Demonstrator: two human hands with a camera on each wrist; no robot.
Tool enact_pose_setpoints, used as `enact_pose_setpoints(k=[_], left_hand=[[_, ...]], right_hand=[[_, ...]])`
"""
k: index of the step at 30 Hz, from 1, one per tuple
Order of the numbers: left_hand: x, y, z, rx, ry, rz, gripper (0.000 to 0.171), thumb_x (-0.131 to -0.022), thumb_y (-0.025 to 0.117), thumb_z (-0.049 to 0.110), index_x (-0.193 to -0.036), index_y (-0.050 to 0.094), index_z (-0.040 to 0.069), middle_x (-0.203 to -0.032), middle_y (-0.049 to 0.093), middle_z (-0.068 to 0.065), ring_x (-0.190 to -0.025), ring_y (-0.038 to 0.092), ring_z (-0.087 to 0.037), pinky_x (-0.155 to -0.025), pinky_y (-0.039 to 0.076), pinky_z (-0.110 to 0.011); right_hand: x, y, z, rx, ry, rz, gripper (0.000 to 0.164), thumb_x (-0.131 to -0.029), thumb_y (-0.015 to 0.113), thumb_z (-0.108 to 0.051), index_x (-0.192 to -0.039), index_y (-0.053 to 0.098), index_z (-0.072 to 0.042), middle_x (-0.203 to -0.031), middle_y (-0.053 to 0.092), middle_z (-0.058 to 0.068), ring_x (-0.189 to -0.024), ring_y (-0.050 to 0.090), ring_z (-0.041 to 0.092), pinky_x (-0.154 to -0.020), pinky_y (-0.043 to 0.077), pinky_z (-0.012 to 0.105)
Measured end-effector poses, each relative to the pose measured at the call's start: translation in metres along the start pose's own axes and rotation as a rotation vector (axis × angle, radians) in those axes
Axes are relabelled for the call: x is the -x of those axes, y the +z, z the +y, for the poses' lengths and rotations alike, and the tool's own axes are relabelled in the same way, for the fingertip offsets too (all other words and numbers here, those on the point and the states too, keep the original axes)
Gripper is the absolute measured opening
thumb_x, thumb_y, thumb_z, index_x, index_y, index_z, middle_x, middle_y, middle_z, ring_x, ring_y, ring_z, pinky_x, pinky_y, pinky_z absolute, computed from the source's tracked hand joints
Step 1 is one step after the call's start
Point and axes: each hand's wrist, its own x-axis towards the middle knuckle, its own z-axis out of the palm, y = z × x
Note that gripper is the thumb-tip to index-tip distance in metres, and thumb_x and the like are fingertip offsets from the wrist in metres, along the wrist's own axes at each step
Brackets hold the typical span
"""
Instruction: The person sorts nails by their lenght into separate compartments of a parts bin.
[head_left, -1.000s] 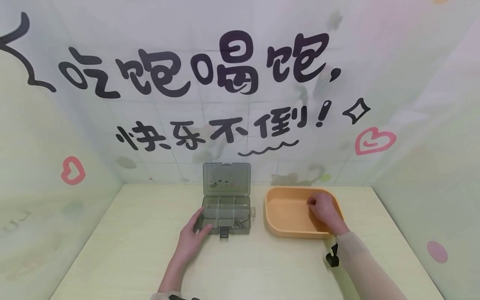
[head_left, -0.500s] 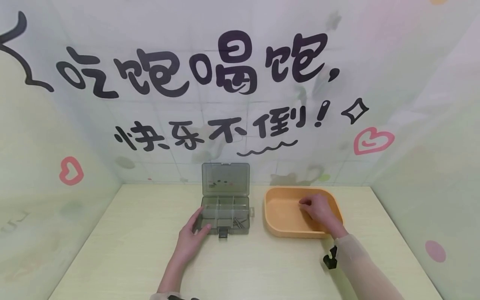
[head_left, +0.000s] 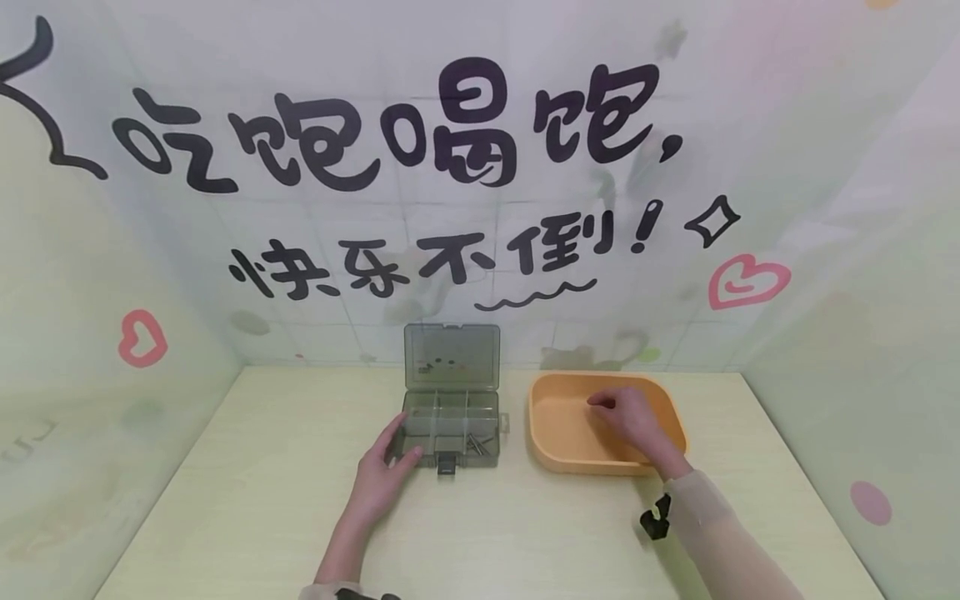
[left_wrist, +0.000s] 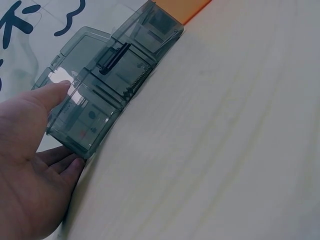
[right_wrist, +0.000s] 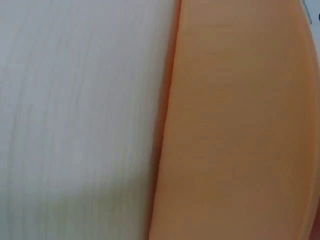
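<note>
In the head view a translucent grey compartment box (head_left: 448, 421) stands on the table with its lid (head_left: 452, 357) raised. My left hand (head_left: 381, 479) holds the box by its left side, the thumb over the front edge. The left wrist view has the thumb (left_wrist: 52, 95) on the box and the other fingers at its lower corner. Several small metal screw-like pieces (head_left: 477, 445) lie in the front right compartment. My right hand (head_left: 630, 414) is over the orange tray (head_left: 592, 467), thumb and fingertips drawn together; I cannot tell whether something small is between them.
The pale wooden table (head_left: 480, 533) has printed walls behind it and on both sides. The tray stands just right of the box, a narrow gap between them. A dark latch (head_left: 446, 463) sticks out at the box's front. A black clip-like piece (head_left: 656, 518) sits at the right sleeve.
My right hand has shifted left within the tray, from its right part towards the middle. The left hand and the box stay in place.
</note>
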Motion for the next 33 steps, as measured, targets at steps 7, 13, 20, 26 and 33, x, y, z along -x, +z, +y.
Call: enact_pose_setpoints(k=[7, 13, 20, 26, 33], left_hand=[[-0.001, 0.0, 0.0, 0.003, 0.006, -0.001, 0.071, -0.1, 0.069, 0.032, -0.16, 0.034, 0.016, -0.164, 0.027, -0.024, -0.148, 0.029, -0.044, -0.121, 0.031, -0.049], [-0.001, 0.0, 0.0, 0.002, 0.005, 0.002, 0.071, -0.1, 0.069, 0.03, -0.16, 0.034, 0.015, -0.164, 0.027, -0.024, -0.148, 0.029, -0.044, -0.121, 0.031, -0.049], [-0.001, 0.0, 0.0, 0.006, 0.004, 0.002, 0.071, -0.1, 0.069, 0.031, -0.16, 0.034, 0.015, -0.164, 0.027, -0.024, -0.148, 0.029, -0.044, -0.122, 0.03, -0.049], [-0.001, -0.001, 0.0, 0.006, 0.007, 0.005, 0.07, -0.101, 0.068, 0.029, -0.16, 0.034, 0.015, -0.164, 0.027, -0.024, -0.148, 0.029, -0.045, -0.121, 0.03, -0.05], [0.001, -0.001, 0.0, 0.012, 0.019, 0.0, 0.072, -0.1, 0.068, 0.033, -0.16, 0.035, 0.014, -0.164, 0.027, -0.025, -0.148, 0.029, -0.045, -0.121, 0.03, -0.05]], right_hand=[[-0.003, 0.0, -0.017, -0.053, 0.026, -0.016, 0.013, -0.095, 0.071, -0.003, -0.105, 0.077, 0.004, -0.103, 0.076, 0.016, -0.093, 0.07, 0.031, -0.08, 0.062, 0.046], [-0.006, 0.001, -0.035, -0.092, 0.031, -0.022, 0.014, -0.096, 0.071, -0.005, -0.106, 0.077, 0.002, -0.103, 0.076, 0.014, -0.094, 0.07, 0.03, -0.08, 0.062, 0.045], [-0.011, 0.005, -0.054, -0.095, -0.001, -0.025, 0.013, -0.095, 0.072, -0.006, -0.105, 0.078, 0.001, -0.102, 0.077, 0.012, -0.094, 0.071, 0.029, -0.08, 0.062, 0.043], [-0.016, 0.012, -0.071, -0.106, -0.022, -0.033, 0.014, -0.094, 0.073, -0.007, -0.105, 0.079, -0.001, -0.103, 0.077, 0.012, -0.095, 0.072, 0.029, -0.083, 0.063, 0.044], [-0.021, 0.023, -0.092, -0.119, -0.079, -0.03, 0.012, -0.092, 0.074, -0.005, -0.102, 0.079, -0.001, -0.101, 0.077, 0.011, -0.092, 0.073, 0.027, -0.082, 0.063, 0.042]])
